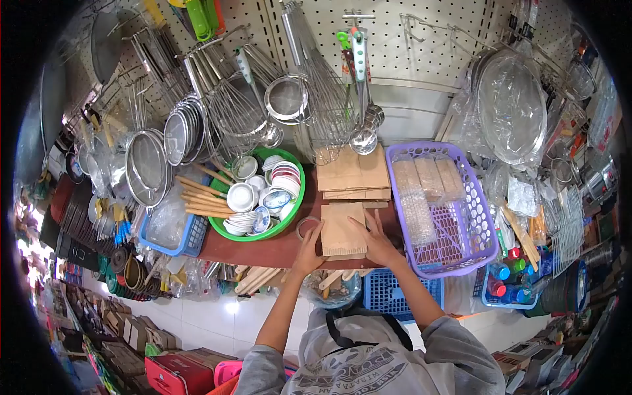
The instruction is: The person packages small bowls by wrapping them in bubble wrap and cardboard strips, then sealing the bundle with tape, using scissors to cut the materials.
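A small stack of brown paper pieces point(343, 227) with a jagged lower edge lies near the front edge of the reddish-brown table point(263, 251). My left hand point(309, 249) touches its left side, and my right hand point(376, 240) is on its right side, fingers over the edge. Both hands hold the stack between them. Larger brown paper sheets point(352, 172) are piled just behind it. A roll of tape point(307, 228) lies beside my left hand, partly hidden.
A green basin point(299, 197) of small bowls and wooden-handled tools stands left. A purple basket point(490, 227) with wrapped packages is at right. Whisks point(322, 99) and strainers point(149, 168) hang above. Blue baskets point(395, 293) sit below the front edge.
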Available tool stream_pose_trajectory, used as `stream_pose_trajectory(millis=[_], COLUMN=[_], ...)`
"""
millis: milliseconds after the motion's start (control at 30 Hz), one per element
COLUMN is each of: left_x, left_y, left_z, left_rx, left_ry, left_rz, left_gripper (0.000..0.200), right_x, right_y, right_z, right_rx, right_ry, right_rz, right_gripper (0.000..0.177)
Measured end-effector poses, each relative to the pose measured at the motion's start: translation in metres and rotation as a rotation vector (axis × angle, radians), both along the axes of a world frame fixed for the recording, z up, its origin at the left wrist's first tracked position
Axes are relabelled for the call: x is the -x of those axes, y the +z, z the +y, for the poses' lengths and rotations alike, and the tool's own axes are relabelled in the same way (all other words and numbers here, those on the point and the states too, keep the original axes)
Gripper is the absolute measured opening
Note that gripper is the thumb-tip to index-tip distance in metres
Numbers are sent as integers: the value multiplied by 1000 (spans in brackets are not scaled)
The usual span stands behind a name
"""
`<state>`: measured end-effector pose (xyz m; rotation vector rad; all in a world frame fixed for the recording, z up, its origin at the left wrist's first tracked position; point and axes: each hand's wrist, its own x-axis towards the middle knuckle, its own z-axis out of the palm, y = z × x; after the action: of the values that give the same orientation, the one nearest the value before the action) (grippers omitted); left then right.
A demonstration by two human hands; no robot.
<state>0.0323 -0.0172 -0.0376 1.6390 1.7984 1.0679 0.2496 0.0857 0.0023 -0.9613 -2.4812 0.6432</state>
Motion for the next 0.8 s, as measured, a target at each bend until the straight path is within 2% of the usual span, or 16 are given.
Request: stream_pose_trajectory(millis=[100,200,300,333,433,500,567,667,800], left_x=[9,22,25,26,27,29,36,45,41], left_y=[-19,-28,-24,-24,-25,-29,-43,-45,-10], left_z=[-12,-27,-37,-39,-45,-52,-58,-73,-98], left_rx=[-91,-9,303,291,270,277,181,62,4], left_ry=[134,172,164,166,168,162,157,115,121], left_rz=[72,373,435,454,510,544,500,379,136], left_gripper=[83,76,65,62,54,48,43,35,29], right_x=[12,34,59,68,88,97,103,110,118], right_y=[16,22,20,14,-5,-18,-20,-36,-35], right_z=[-8,-20,-36,-42,-54,-57,-61,-65,-69], right_rx=[-220,59,271,122,173,198,267,291,305], right_ry=[27,227,375,377,349,368,370,443,461], right_rz=[92,333,295,271,231,117,-24,-40,-66], right_gripper=[56,46,38,39,45,52,55,57,51])
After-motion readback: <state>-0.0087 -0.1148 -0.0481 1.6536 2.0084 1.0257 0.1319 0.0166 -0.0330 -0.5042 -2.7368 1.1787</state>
